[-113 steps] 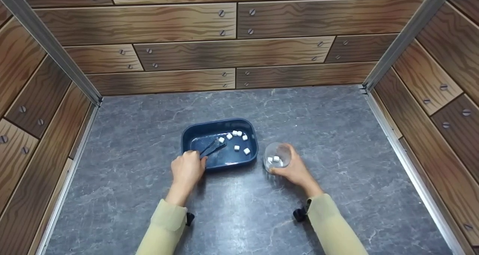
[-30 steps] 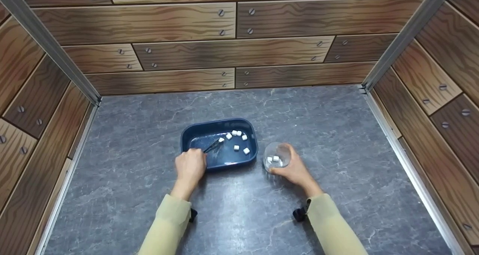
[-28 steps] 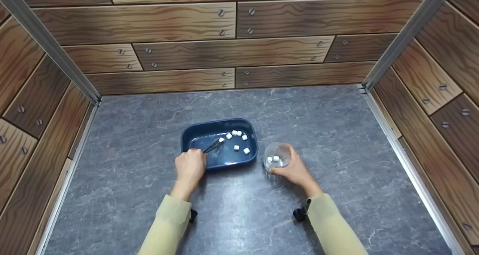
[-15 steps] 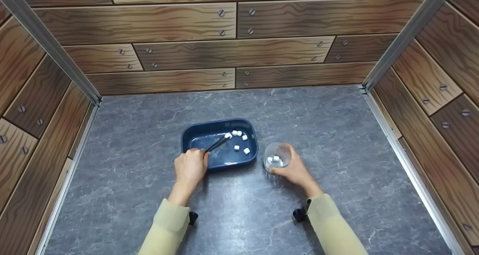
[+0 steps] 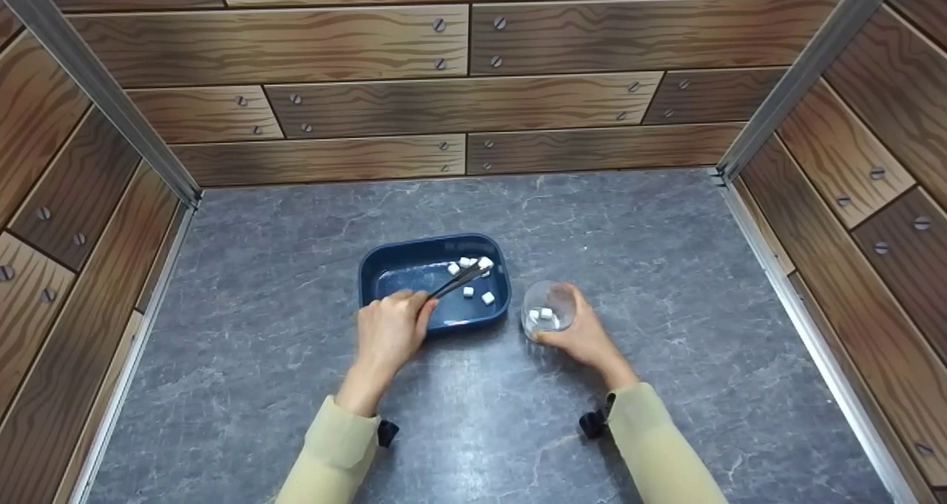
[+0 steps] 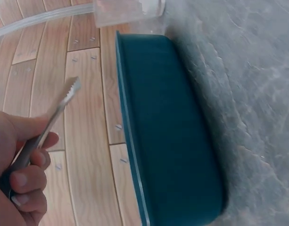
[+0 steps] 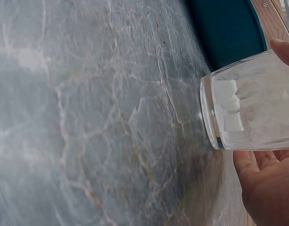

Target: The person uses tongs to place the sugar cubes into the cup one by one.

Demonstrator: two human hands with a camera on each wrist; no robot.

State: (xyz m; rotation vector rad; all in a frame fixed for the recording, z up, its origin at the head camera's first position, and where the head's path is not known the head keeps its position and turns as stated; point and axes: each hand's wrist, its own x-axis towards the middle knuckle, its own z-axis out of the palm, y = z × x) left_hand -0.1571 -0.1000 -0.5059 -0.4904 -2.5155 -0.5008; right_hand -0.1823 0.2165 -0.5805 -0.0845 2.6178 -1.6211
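My left hand [image 5: 392, 330] grips dark tongs [image 5: 455, 280] over the deep blue tray [image 5: 414, 326]. At their tips, near the tray's right end, shows a small white cube [image 5: 485, 263]; several like it lie in the tray below. In the left wrist view the serrated tip of the tongs [image 6: 64, 101] stands above the tray's rim, and I cannot make out the cube there. With fingers and thumb round it, my right hand [image 5: 588, 337] holds a clear drinking glass [image 5: 534, 297] upright on the surface. White cubes [image 7: 231, 106] rest at the glass's bottom.
A grey marbled surface [image 5: 296, 267] bears the tray and the glass, which stands just right of the tray. Wood-patterned walls [image 5: 370, 108] with metal corner strips [image 5: 784, 82] enclose the back and both sides.
The tongs closed on a white cube at the middle of the tray, and my left hand has raised it and carried it rightward. The right hand and glass have stayed in place.
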